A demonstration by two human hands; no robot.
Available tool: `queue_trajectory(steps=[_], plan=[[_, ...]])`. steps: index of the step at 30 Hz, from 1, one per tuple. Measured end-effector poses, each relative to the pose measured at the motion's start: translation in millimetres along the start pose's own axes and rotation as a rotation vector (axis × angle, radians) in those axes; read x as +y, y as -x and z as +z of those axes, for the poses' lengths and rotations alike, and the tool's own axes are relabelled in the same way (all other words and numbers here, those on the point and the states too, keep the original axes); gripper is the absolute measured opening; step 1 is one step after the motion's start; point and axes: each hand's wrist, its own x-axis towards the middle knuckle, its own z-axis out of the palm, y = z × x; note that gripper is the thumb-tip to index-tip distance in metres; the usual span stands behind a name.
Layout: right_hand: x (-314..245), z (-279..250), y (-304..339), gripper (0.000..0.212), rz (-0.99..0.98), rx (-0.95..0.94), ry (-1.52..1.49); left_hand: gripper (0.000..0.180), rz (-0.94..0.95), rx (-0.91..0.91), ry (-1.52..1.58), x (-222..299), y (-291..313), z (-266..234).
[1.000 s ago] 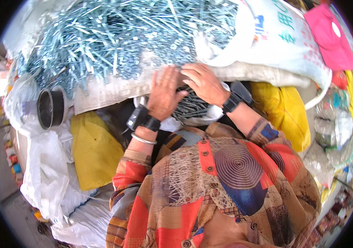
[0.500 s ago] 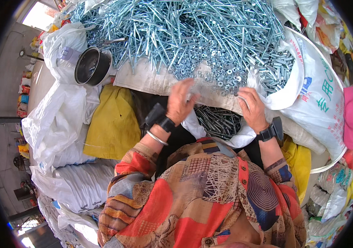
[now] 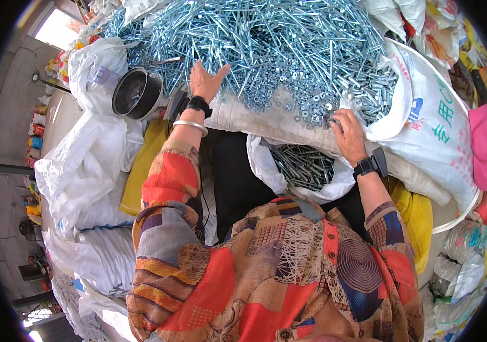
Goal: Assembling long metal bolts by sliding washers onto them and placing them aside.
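My left hand (image 3: 205, 81) is stretched over the near left part of a heap of long silvery bolts (image 3: 226, 34), its thumb spread away from the fingers. No object shows in it. My right hand (image 3: 348, 132) is at the near edge of a spread of small nuts and washers (image 3: 289, 80). Its fingers are curled together at the tips, and whatever lies between them is too small to make out. Just beyond that hand are short metal sleeves (image 3: 377, 94). Between my forearms, a white sack (image 3: 261, 165) is turned open around darker assembled bolts (image 3: 306, 165).
A dark round pot (image 3: 135, 94) stands left of the bolt heap, beside white plastic sacks (image 3: 78, 159). Beige cloth (image 3: 237, 121) covers the work surface's near edge. A large printed white sack (image 3: 431, 125) lies at right, with pink cloth (image 3: 485, 142) beyond it.
My left hand has moved from above the beige cloth up and left to the long bolts. My right hand has stayed by the washers, shifting slightly, with its fingers more curled.
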Motion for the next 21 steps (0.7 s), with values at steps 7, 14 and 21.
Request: queue_trajectory(steps=[7, 14, 21], plan=[[-0.8, 1.9, 0.8, 0.016, 0.034, -0.012, 0.034, 0.113, -0.232, -0.323, -0.090, 23.6, -24.3, 7.5], [-4.9, 1.8, -2.2, 0.016, 0.059, -0.008, 0.026, 0.083, -0.171, -0.330, -0.164, 11.3, -34.2, 11.2], [-3.0, 2.7, -1.2, 0.016, 0.073, -0.014, 0.027, 0.072, -0.065, -0.127, -0.144, 8.6, -20.9, 24.9]])
